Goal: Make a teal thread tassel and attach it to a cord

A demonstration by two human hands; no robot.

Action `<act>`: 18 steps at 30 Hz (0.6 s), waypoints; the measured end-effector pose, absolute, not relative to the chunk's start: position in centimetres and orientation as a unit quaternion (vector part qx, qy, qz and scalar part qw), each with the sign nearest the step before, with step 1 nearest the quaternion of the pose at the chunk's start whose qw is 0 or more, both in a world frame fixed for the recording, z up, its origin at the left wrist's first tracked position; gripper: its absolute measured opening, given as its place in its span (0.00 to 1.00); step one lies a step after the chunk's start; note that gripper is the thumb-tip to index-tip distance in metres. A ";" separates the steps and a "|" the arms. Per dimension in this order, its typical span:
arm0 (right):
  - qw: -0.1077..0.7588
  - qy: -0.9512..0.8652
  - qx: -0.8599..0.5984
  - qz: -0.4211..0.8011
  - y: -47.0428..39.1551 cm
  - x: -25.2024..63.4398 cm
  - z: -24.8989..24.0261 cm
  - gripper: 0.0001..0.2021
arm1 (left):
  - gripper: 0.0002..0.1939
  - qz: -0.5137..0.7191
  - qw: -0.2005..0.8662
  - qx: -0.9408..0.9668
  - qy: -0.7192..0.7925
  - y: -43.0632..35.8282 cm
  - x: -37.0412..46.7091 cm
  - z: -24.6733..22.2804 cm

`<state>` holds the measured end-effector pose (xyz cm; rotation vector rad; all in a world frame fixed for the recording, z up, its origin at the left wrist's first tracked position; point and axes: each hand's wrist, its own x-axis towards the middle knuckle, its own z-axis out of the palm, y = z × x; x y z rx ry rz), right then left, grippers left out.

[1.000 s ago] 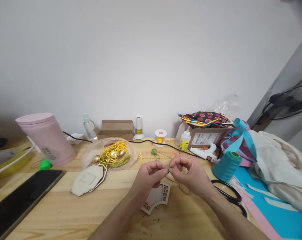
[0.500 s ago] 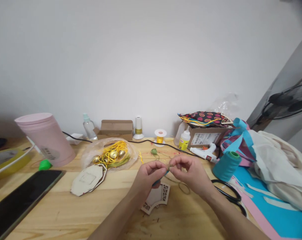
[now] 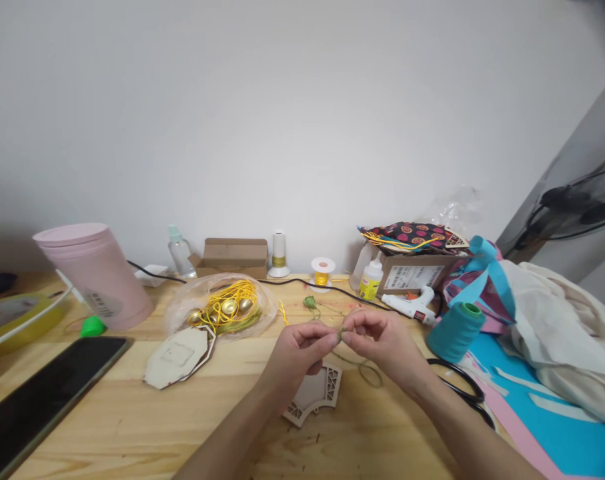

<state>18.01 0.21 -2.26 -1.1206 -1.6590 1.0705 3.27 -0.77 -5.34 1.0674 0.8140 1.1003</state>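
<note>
My left hand (image 3: 305,348) and my right hand (image 3: 377,339) meet fingertip to fingertip over the table, both pinching a thin green cord (image 3: 367,373). Its exact shape between the fingers is too small to make out. From there the cord trails in a loose loop below my right hand and back to a small green cord bundle (image 3: 309,303) lying behind. Under my left hand lies a fan-shaped wooden piece (image 3: 327,390) with cut-out lattice ends, partly covered by that hand.
To the left are a phone (image 3: 52,393), a pink tumbler (image 3: 95,277), wooden plates (image 3: 177,357) and a bag of gold bells (image 3: 222,307). Behind stand a yellow thread spool (image 3: 323,273) and glue bottle (image 3: 371,277). Rightward are a glue gun (image 3: 409,305), teal thread cone (image 3: 455,332) and scissors (image 3: 459,383).
The hands stay pinched together in nearly the same place. A bit of blue seen earlier under the left fingers no longer shows. The view has shifted slightly.
</note>
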 end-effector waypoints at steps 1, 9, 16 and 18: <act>0.421 -0.664 -0.447 0.426 0.2 18.0 -2.3 0.06 | 0.10 0.483 0.645 0.473 0.356 -0.8 3.2 -5.3; 0.417 -0.682 -0.431 0.419 0.3 18.2 -2.1 0.07 | 0.09 0.482 0.649 0.462 0.365 -0.7 3.2 -5.3; 0.433 -0.591 -0.414 0.540 0.6 18.4 -2.7 0.06 | 0.09 0.491 0.654 0.439 0.372 -0.9 3.3 -5.1; 0.434 -0.561 -0.402 0.579 0.7 18.5 -3.0 0.06 | 0.09 0.492 0.656 0.434 0.373 -0.9 3.4 -4.9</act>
